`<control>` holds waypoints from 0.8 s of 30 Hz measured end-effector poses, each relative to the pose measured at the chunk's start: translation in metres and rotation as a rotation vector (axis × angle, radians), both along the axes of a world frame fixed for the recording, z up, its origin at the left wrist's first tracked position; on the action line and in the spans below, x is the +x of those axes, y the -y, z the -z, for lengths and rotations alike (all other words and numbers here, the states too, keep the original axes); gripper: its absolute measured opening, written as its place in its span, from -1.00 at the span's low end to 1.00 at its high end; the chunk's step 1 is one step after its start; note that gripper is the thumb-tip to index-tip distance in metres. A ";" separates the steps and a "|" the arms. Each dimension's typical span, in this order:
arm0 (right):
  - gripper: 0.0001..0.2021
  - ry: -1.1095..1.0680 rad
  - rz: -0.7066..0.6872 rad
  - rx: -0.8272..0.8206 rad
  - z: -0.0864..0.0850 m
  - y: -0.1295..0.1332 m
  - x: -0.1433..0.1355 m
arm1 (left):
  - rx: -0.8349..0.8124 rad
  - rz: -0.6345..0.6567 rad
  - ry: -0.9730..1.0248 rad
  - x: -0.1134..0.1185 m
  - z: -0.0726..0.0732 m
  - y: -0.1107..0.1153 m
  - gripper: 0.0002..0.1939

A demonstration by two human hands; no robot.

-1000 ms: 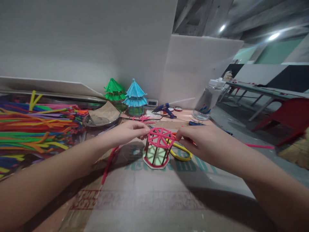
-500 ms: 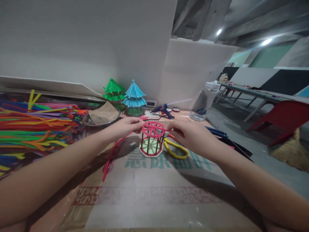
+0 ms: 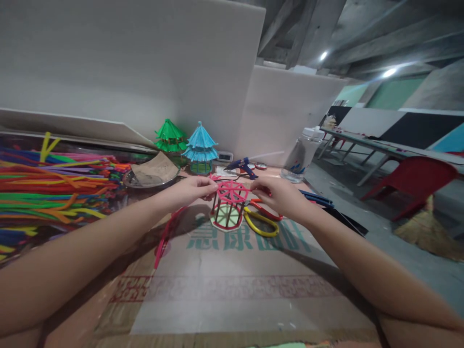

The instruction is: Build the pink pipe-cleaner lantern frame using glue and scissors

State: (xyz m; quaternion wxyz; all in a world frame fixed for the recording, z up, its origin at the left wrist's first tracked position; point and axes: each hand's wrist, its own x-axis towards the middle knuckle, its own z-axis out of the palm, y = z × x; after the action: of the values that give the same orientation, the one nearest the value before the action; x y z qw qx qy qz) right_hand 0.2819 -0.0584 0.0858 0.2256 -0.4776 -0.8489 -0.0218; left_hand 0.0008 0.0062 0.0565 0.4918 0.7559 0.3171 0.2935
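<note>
Between my hands stands a small pavilion frame with a pink spoked top ring (image 3: 232, 192), dark posts and a pale octagonal base (image 3: 226, 217). My left hand (image 3: 203, 187) is closed in a pinch at the ring's left edge. At its right edge, the fingers of my right hand (image 3: 271, 192) are pinched together too. Fingertips partly hide both contact points. Scissors with a yellow handle loop (image 3: 261, 228) and a red one lie right of the base, below my right hand. Pink pipe cleaners (image 3: 165, 239) lie on the left, under my left forearm.
Many coloured pipe cleaners (image 3: 54, 188) fill the left side, beside a metal bowl (image 3: 152, 181) with brown card in it. Behind stand a green pavilion (image 3: 169, 135), a blue pavilion (image 3: 200, 145), a glue gun (image 3: 243, 166) and a clear bottle (image 3: 301, 154).
The camera view has shifted slightly. The pavilion's top ring now sits a little further right over its base, so the posts lean. More of the scissors' red handle shows. Both hands stay at the ring.
</note>
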 end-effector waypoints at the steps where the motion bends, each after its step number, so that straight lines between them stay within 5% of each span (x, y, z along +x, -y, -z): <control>1: -0.87 0.000 0.006 0.003 0.000 0.000 0.001 | 0.013 0.005 -0.012 0.000 -0.001 0.001 -0.42; 14: -0.85 -0.116 -0.071 0.007 -0.004 0.011 -0.011 | 0.051 0.020 -0.042 -0.004 0.006 -0.005 -0.44; 24: -0.88 -0.075 -0.080 -0.105 -0.021 0.034 -0.020 | 0.055 0.093 -0.065 -0.001 -0.005 0.005 -0.42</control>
State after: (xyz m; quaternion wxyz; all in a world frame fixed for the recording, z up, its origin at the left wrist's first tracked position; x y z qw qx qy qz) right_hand 0.2614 -0.0926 0.1067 0.2327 -0.4549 -0.8582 0.0497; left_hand -0.0006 0.0014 0.0611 0.4736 0.7920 0.2894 0.2543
